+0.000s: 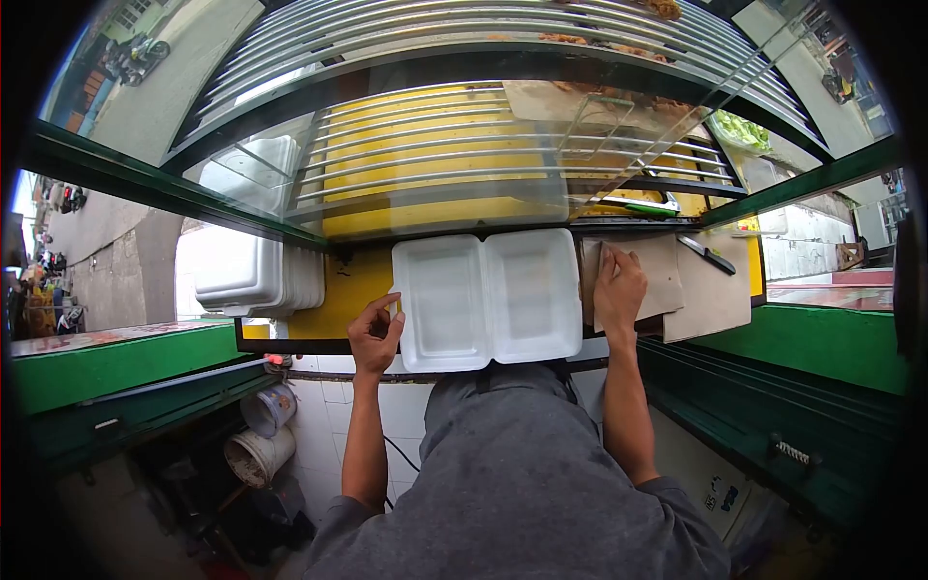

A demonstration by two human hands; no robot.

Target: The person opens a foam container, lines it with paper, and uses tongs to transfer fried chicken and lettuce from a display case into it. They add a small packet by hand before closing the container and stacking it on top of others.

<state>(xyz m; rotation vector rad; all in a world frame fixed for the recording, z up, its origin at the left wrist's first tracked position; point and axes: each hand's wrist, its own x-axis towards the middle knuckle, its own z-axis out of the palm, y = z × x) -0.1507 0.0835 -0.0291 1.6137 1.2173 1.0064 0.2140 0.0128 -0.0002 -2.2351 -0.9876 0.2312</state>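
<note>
A white foam takeaway box (486, 300) lies opened flat at the counter's front edge, both halves facing up. My left hand (375, 332) is at its left edge, fingers bent, with a gap between thumb and forefinger and nothing held. To the right of the box, my right hand (620, 288) rests on a stack of brown paper sheets (657, 274), its fingertips pinched together at the top sheet near the far edge. The inside of the foam box shows no food.
Stacked foam boxes (259, 271) stand on the left. A black-handled knife (709, 255) lies on the paper, and green-handled tongs (643, 206) lie behind. Metal racks and a glass pane (435, 174) rise ahead, with fried pieces (662, 8) above and lettuce (739, 130) at right.
</note>
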